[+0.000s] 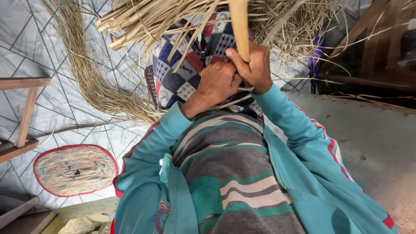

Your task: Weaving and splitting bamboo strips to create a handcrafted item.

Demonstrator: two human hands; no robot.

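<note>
Head view, looking down along the person's torso. The wooden stick (239, 26) is running out of frame at the top edge, so its far end is cut off. The right hand (255, 67) is wrapping it low down, fingers curled closed around it. The left hand (219, 82) is pressing against the right, just left of it and slightly nearer; its fingers are closed too, but what they are pinching is hidden behind the knuckles — cannot tell. Thin straw strands (242, 97) are passing under both wrists. The bundle of reed strips (143, 19) is lying far left of the hands, overlapping the checked cloth (182, 73), which is partly covered. A loose grass sheaf (93, 82) is curving down the left side over the patterned floor sheet (43, 43). The round mat (76, 170) is sitting near left — well apart from both hands.
</note>
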